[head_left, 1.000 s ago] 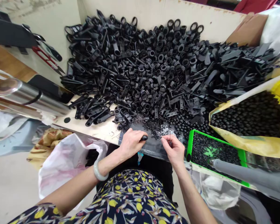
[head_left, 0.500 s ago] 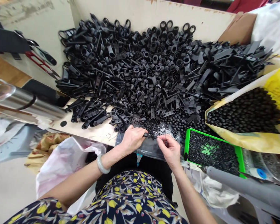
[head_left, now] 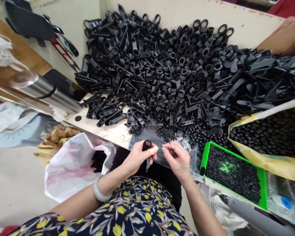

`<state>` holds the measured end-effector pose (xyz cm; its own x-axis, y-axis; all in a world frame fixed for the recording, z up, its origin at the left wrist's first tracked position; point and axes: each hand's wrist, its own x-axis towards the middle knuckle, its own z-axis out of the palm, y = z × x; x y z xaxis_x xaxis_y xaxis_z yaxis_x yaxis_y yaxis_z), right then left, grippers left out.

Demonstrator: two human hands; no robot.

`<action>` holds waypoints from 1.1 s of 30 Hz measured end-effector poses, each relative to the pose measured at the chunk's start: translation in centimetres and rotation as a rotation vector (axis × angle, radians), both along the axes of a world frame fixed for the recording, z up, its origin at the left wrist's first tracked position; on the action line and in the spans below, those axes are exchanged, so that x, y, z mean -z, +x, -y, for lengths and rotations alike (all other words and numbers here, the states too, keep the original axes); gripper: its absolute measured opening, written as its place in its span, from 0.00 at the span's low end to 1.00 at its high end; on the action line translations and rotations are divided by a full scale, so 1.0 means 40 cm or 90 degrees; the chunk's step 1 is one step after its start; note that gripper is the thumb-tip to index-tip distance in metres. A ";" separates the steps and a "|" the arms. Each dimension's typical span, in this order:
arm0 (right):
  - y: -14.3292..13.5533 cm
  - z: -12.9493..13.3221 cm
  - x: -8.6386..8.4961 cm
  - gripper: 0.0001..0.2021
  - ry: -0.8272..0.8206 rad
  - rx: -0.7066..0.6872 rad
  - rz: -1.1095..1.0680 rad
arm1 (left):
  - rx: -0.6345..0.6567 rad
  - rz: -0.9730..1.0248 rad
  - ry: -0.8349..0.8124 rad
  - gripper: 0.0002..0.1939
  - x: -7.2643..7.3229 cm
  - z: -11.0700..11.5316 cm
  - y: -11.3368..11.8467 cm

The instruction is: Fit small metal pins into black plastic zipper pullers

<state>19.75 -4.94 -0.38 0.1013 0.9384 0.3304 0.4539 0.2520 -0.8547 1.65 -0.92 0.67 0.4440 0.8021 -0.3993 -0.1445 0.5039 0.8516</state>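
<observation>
The workbench [head_left: 108, 132] carries a green tray [head_left: 263, 183], a dark sheet [head_left: 137, 137] left of it and black plastic parts [head_left: 157, 72] beyond it.

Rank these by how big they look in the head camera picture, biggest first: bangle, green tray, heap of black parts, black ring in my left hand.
1. Heap of black parts
2. Green tray
3. Bangle
4. Black ring in your left hand

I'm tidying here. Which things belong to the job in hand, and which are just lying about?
Apparently in the work: black ring part in left hand; small dark piece in right hand; silver pins; black plastic parts; green tray.
Seemingly idle: steel flask; red-handled scissors.
</observation>
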 end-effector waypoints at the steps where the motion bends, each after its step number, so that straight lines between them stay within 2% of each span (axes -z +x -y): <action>1: -0.003 0.000 0.001 0.03 0.000 -0.007 0.008 | -0.002 0.006 -0.006 0.17 -0.001 0.002 -0.002; 10: -0.018 0.002 0.013 0.05 0.025 -0.054 0.068 | -0.015 0.011 -0.042 0.17 -0.003 0.014 -0.017; 22: -0.022 0.002 0.017 0.03 0.007 -0.051 0.104 | -0.044 0.029 -0.113 0.18 -0.012 0.015 -0.017; 28: -0.009 0.002 0.017 0.06 0.027 -0.091 0.112 | -0.048 0.037 -0.144 0.18 -0.005 0.027 -0.014; 33: 0.009 -0.006 0.016 0.06 0.033 -0.129 0.144 | -0.056 0.013 -0.126 0.18 -0.017 0.029 -0.008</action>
